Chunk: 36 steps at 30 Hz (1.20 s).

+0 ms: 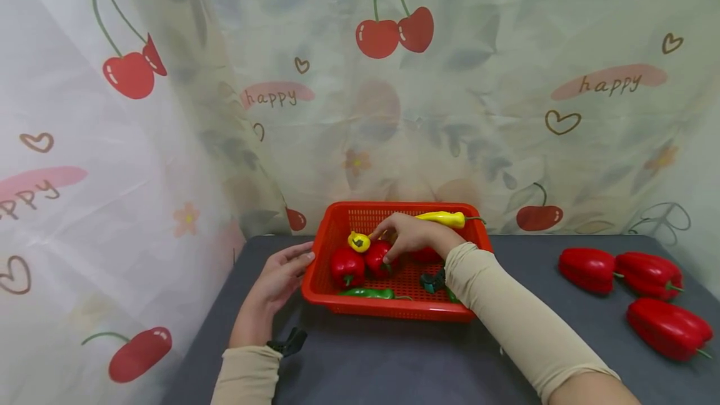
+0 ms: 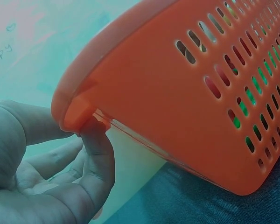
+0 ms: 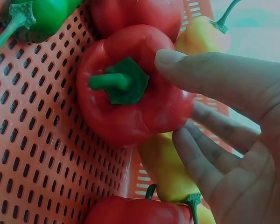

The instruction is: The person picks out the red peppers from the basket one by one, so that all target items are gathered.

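An orange-red plastic basket with slotted walls stands on the dark table. Inside it, my right hand grips a red bell pepper with a green stem, thumb on the near top and fingers at its side. Another red bell pepper sits beside the held one. A small yellow pepper, a long yellow pepper and a green pepper also lie in the basket. On the left, my left hand pinches the basket's rim at a corner.
Three red bell peppers, one of them the front pepper, lie on the table right of the basket. A printed curtain with cherries and hearts hangs behind and at the left, close to the basket's back.
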Available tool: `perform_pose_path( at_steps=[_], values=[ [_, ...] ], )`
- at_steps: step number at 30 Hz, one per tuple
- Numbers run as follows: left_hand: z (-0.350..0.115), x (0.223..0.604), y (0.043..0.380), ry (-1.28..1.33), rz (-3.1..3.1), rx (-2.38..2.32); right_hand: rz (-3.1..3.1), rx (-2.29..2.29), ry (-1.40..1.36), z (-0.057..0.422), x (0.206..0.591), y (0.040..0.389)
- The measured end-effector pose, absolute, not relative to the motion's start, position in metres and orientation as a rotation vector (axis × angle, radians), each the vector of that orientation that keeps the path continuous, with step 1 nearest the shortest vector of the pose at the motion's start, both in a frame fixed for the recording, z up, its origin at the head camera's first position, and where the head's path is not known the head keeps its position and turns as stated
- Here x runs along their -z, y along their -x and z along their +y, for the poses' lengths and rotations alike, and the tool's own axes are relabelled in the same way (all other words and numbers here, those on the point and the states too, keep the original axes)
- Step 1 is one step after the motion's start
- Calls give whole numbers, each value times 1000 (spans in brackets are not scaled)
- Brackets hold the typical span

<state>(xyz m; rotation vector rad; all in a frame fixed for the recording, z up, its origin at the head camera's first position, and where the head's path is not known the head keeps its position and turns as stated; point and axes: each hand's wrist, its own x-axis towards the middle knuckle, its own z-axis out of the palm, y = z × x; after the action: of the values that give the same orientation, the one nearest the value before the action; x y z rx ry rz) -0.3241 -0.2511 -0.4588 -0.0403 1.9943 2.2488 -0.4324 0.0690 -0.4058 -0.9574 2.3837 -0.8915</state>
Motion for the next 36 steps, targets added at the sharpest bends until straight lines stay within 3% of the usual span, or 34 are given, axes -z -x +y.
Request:
perform_pose_path(
  at_steps=[36],
  values=[
    [-251,460,326,43,1996,-2239,2411,790,990,72,400,421]
  ],
)
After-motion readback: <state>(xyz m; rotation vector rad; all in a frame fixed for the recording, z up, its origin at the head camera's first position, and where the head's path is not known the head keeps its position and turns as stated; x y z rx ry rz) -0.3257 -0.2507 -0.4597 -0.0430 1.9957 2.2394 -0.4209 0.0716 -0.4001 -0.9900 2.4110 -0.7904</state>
